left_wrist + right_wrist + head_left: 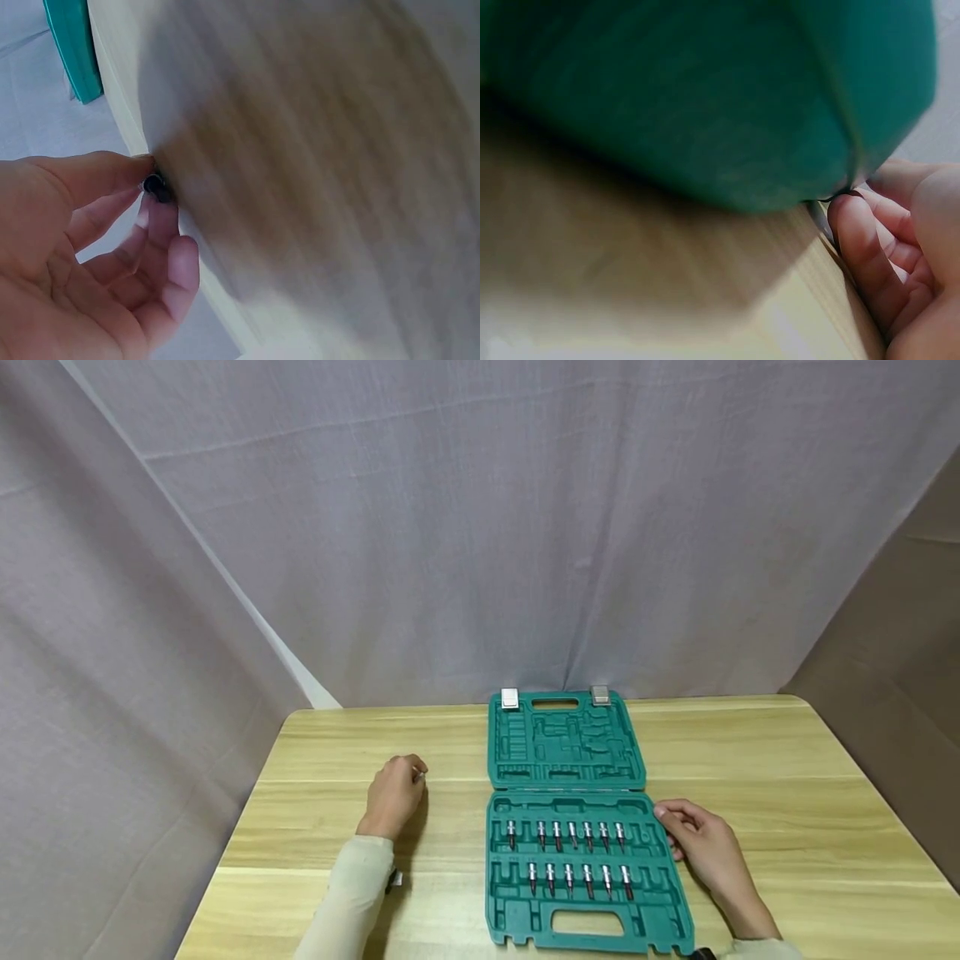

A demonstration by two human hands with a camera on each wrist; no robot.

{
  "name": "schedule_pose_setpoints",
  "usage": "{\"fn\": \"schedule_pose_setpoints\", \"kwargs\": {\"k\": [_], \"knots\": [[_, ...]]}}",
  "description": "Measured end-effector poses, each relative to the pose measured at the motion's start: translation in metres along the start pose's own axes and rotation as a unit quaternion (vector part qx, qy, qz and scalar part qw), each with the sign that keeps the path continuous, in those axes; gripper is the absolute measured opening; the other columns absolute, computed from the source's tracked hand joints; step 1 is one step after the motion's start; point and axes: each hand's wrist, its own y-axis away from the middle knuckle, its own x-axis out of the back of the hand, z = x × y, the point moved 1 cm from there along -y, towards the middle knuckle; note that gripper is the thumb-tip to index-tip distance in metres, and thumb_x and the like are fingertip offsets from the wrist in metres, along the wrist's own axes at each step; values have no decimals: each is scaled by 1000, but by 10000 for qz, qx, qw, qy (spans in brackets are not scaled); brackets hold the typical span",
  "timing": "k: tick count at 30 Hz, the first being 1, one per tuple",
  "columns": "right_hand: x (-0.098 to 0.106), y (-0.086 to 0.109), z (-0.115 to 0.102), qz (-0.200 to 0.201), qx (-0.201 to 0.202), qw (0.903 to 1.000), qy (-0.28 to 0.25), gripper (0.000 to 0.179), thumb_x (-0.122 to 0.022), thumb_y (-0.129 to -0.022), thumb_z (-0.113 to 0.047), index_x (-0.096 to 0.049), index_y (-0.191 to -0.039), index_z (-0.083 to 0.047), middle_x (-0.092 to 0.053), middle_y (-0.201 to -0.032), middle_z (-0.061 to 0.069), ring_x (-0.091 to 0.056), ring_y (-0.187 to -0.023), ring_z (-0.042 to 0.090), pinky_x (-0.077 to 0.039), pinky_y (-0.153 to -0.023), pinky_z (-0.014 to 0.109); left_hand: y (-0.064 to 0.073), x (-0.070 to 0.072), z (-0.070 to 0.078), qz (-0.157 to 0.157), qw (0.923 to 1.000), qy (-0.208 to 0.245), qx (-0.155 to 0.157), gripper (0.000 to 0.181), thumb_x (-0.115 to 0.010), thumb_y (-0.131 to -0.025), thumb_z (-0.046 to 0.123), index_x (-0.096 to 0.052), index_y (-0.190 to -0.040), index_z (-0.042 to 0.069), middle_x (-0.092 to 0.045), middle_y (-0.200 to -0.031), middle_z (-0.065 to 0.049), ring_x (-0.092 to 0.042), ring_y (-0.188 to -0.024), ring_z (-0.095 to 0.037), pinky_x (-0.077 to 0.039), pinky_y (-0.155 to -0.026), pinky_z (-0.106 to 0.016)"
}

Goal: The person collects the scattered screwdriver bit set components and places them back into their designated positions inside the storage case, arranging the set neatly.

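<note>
Over the tabletop left of the case, my left hand (393, 793) pinches a small bit socket (156, 187) between thumb and fingertips. Its round end with a metal rim and dark centre shows in the left wrist view; the fingers hide the rest. A green bit case (517, 914) lies unfolded on the table. Two rows of silver-topped socket bits (588, 837) stand in its near half, with a gap near the left of the upper row. At the right edge of this half, close to the hinge, my right hand (705, 847) grips the rim with thumb and curled fingers.
The case's lid (566, 735) lies back toward the curtain (465, 568), with two metal latches (510, 698) at its far edge. Wooden tabletop (810, 793) extends on both sides of the case. Grey cloth hangs behind and to both sides.
</note>
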Motion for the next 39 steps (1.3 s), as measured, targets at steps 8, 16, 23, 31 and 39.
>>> {"fn": "schedule_pose_setpoints", "kwargs": {"k": [8,16,23,31,39], "knots": [[-1,0,-2,46,-13,10000,-51,45,-63,-108,-36,-67,-131,3,-65,-81,7,-61,-64,11,-58,-58,29,0,3,6,-126,9986,496,94,14,-63,-98,-2,-75,-105,-3,-68,-84,-9,-49,-51,-11,-40,-46,-22],[-1,1,-3,50,-2,10000,-27,46,-62,-108,-36,-68,-131,3,-65,-81,7,-61,-64,11,-58,-58,29,-1,8,17,204,9989,414,-115,13,-67,-95,2,-76,-105,-3,-69,-84,-8,-57,-65,-14,-48,-56,-28],[0,0,-3,106,93,9999,-31,40,-59,-110,-31,-68,-129,4,-65,-80,7,-61,-63,11,-58,-57,29,4,16,33,10,9944,1056,-83,18,-64,-99,2,-77,-111,-1,-74,-94,-10,-64,-77,-16,-52,-64,-30],[0,0,-2,42,111,9999,-52,40,-58,-111,-30,-67,-130,4,-65,-80,7,-61,-64,11,-58,-58,30,11,18,53,-159,9826,1851,-82,13,-68,-100,5,-77,-108,1,-72,-91,-4,-67,-82,-15,-54,-69,-30],[-1,-1,0,95,232,9997,-60,42,-55,-112,-31,-68,-129,6,-67,-85,7,-61,-67,10,-58,-57,30,17,12,70,-244,9705,2387,-225,7,-74,-94,3,-78,-100,4,-73,-86,-3,-65,-79,-14,-55,-72,-29]]}}
